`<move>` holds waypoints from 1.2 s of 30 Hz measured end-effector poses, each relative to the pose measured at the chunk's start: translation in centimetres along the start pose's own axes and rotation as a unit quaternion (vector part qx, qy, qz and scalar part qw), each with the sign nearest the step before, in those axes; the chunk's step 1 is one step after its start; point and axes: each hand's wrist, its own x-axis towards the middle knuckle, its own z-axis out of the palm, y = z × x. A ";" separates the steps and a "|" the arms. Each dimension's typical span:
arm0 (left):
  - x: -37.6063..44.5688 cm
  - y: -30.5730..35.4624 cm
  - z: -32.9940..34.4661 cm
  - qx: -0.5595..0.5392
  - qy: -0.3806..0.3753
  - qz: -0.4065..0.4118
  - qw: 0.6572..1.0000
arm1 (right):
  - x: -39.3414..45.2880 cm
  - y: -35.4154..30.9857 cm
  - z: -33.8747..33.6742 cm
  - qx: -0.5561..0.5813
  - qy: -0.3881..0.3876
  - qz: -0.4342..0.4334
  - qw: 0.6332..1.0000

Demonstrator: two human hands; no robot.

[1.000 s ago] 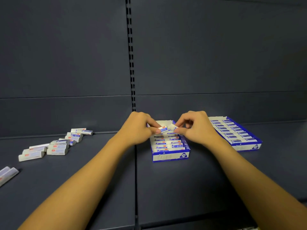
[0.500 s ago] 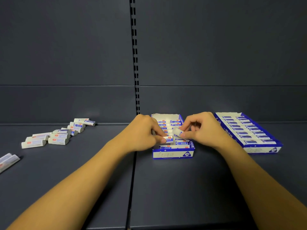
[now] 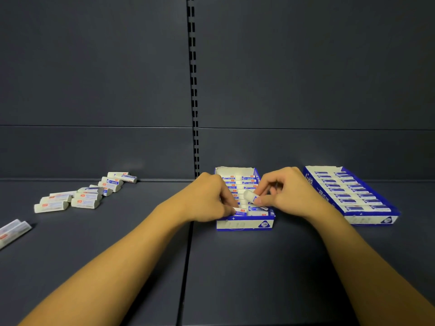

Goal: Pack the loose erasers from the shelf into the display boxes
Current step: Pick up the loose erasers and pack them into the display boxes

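A blue and white display box (image 3: 244,224) sits mid-shelf, holding several sleeved erasers in two columns. My left hand (image 3: 207,201) is curled over its front left corner, thumb and fingers pinching an eraser (image 3: 240,211) that lies low in the front row. My right hand (image 3: 289,192) pinches a white eraser (image 3: 251,196) tilted just above the box's right column. A second, longer display box (image 3: 367,218) filled with erasers lies to the right. Several loose erasers (image 3: 82,196) lie in a pile on the shelf at the left.
Two flat sleeved packs (image 3: 13,231) lie at the far left edge. The dark shelf back wall rises behind the boxes, with a slotted upright (image 3: 194,102) in the middle. A seam (image 3: 187,267) splits the shelf boards between my forearms.
Both hands have moved from the back of the box to its front rows. The left hand's eraser went down into the front row; the right hand still holds its eraser tilted above.
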 end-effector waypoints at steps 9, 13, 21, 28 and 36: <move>-0.2 -0.1 -0.6 -0.010 -0.019 -0.011 1.000 | 0.1 -0.2 -0.4 -0.019 -0.047 0.006 0.999; 0.0 0.0 -0.5 -0.002 -0.027 -0.019 0.999 | 0.1 -0.4 -0.5 -0.028 -0.066 0.021 0.997; 0.2 -0.2 -0.7 0.014 -0.049 -0.019 0.999 | 0.5 -0.3 -0.4 -0.027 -0.125 0.048 0.991; 0.4 -0.2 -1.5 0.015 -0.099 -0.020 0.995 | 0.7 -0.5 -0.5 -0.042 -0.163 0.050 0.984; 1.0 0.0 -1.7 0.029 -0.109 -0.035 0.993 | 1.0 -0.5 -0.6 -0.054 -0.200 0.053 0.977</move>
